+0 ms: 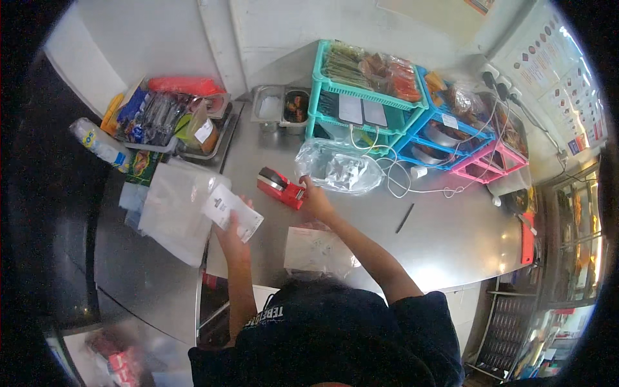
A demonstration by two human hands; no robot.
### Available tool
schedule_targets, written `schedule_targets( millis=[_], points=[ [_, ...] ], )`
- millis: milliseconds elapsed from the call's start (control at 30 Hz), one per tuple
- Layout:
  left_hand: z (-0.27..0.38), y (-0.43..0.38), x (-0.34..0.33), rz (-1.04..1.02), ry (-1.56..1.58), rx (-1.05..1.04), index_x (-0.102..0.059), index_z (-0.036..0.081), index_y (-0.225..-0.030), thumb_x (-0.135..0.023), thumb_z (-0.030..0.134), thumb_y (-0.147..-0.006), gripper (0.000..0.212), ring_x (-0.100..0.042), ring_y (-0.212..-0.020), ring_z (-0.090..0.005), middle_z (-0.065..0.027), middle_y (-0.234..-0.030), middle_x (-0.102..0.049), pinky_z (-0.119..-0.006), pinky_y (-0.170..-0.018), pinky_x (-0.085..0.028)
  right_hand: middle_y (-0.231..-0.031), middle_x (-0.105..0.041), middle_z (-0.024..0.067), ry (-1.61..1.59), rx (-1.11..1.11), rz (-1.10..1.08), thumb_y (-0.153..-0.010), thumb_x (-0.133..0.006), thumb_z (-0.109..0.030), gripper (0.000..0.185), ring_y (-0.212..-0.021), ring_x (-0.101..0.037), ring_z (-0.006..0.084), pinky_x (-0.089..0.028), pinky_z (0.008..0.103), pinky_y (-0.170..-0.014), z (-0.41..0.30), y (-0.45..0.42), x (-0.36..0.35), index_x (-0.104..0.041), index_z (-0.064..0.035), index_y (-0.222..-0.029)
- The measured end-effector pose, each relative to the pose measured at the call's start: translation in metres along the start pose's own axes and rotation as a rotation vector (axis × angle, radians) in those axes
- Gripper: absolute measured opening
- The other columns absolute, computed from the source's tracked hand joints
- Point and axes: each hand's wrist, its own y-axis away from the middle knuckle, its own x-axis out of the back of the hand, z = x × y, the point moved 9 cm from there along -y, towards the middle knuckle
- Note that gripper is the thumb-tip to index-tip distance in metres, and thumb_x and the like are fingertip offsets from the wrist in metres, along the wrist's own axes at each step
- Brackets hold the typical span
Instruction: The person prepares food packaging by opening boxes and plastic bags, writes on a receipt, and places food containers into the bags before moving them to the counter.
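Observation:
My left hand (234, 242) holds a white printed paper slip (222, 205), with the thumb across its front. Clear plastic bags (176, 198) lie flat in a stack just left of it. My right hand (317, 202) is at the cutter end of a red tape dispenser (275, 186) on the steel counter. Whether its fingers pinch the tape or the dispenser is too small to tell. Beyond that hand lies a clear plastic bag (338, 167) with something silvery inside. Close to my body rests a white sheet or packet (309, 246), partly under clear plastic.
Stacked teal baskets (314, 96) hold packaged goods and two devices on white cables (391, 164). Blue baskets (449, 130) and a pink basket (493, 162) adjoin them. Metal pans (268, 109) stand behind. A black pen (405, 217) lies on the steel counter (449, 237). Packed trays (164, 121) sit left.

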Motion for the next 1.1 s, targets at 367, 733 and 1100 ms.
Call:
schedule_targets(
  millis=[367, 733, 1100],
  points=[
    [0.022, 0.033, -0.032, -0.111, 0.022, 0.004, -0.027, -0.003, -0.136, -0.047, 0.008, -0.092, 0.049, -0.054, -0.112, -0.0354, -0.0240, -0.123, -0.052, -0.045, -0.098, -0.043, -0.076, -0.062, 0.0192, 0.412, 0.005, 0.120, -0.075, -0.070, -0.008, 0.049, -0.075, -0.064, 0.0330, -0.049, 0.0406, -0.065, -0.084, 0.049, 0.036, -0.043, -0.0091, -0.116],
    [0.069, 0.096, -0.095, -0.167, 0.160, -0.170, -0.017, 0.006, -0.143, -0.049, 0.012, -0.093, 0.059, -0.054, -0.111, -0.0314, -0.0227, -0.127, -0.047, -0.042, -0.095, -0.044, -0.068, -0.058, 0.0053, -0.683, 0.175, 0.022, -0.080, -0.069, -0.004, 0.061, -0.066, -0.060, 0.0128, -0.046, 0.0263, -0.066, -0.201, 0.148, 0.056, -0.032, -0.0077, -0.128],
    [0.095, 0.082, -0.031, -0.439, -0.782, -0.145, -0.046, 0.003, -0.125, -0.050, 0.016, -0.092, 0.035, -0.060, -0.099, -0.0231, -0.0143, -0.110, -0.059, -0.033, -0.083, -0.049, -0.099, -0.058, 0.0065, -0.080, 0.729, 0.022, -0.074, -0.074, -0.011, 0.034, -0.085, -0.057, 0.0170, -0.044, 0.0295, -0.069, -0.299, 0.186, 0.089, -0.057, -0.0091, -0.104]
  ],
)
